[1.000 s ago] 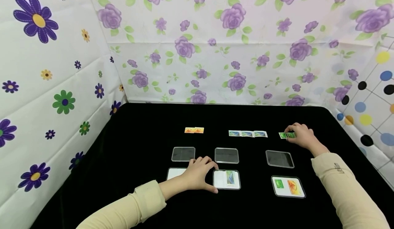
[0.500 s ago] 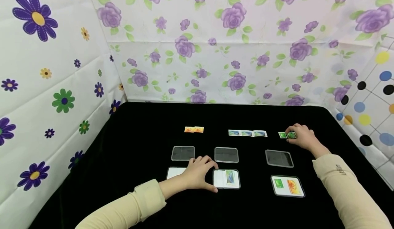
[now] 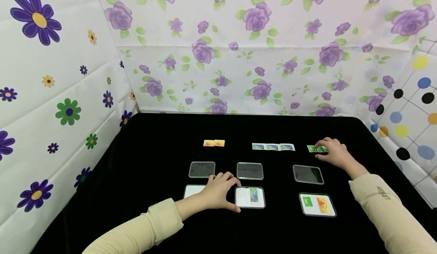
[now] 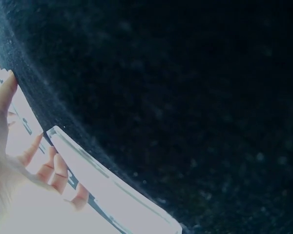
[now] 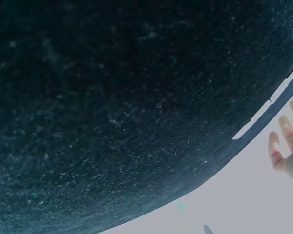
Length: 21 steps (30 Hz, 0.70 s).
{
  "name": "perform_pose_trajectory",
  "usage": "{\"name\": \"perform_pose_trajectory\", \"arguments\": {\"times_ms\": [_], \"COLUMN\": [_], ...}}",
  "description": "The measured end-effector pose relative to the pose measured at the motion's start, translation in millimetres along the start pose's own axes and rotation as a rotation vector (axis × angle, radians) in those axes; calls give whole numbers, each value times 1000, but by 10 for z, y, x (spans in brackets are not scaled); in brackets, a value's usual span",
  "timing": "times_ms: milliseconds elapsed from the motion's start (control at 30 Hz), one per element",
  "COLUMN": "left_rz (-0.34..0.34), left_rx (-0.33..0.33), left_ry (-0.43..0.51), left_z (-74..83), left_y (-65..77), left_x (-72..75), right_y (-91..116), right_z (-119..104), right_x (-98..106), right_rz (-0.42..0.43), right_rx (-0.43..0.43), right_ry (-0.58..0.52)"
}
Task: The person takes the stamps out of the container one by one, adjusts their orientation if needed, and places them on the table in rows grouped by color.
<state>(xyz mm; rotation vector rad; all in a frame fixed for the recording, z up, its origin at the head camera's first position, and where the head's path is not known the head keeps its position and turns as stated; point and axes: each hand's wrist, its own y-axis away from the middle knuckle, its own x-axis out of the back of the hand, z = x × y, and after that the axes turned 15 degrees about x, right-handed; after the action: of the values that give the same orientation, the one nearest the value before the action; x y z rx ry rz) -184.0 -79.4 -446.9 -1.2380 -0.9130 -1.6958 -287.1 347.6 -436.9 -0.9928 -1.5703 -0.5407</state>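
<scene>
In the head view my left hand [image 3: 220,191] lies at the left end of the middle clear case [image 3: 241,203], forefinger near its upper corner and thumb at its lower corner. That case has a white insert and one blue-green stamp [image 3: 254,195]. The left wrist view shows the left fingers [image 4: 60,173] spread beside a pale case edge [image 4: 110,183]. My right hand [image 3: 334,153] is at the back right over a row of green stamps [image 3: 311,148], thumb and forefinger apart at the row. It hides the row's right end. In the right wrist view its fingers [image 5: 289,134] are spread.
Orange stamps [image 3: 214,143] and a row of blue stamps [image 3: 273,147] lie at the back. Three clear covers [image 3: 202,170] sit in front. A right-hand case [image 3: 317,204] contains a green and an orange stamp. Behind my left wrist is a white-lined case [image 3: 194,190].
The right forearm has swung slightly to the right while that hand stays at the green stamps, its thumb a little further left. The left hand keeps its place at the middle case.
</scene>
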Motion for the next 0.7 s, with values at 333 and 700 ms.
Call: {"name": "perform_pose_trajectory", "arguments": {"times_ms": [333, 700], "left_rz": [-7, -1], "left_rx": [5, 8], "left_ry": [1, -2], "left_z": [1, -3], "left_y": [13, 9], "left_x": [-1, -20], "right_y": [24, 45], "right_z": [-161, -319], "right_x": [-12, -13], "right_rz": [27, 74], "right_rx": [55, 125], "right_ry": [-27, -64]}}
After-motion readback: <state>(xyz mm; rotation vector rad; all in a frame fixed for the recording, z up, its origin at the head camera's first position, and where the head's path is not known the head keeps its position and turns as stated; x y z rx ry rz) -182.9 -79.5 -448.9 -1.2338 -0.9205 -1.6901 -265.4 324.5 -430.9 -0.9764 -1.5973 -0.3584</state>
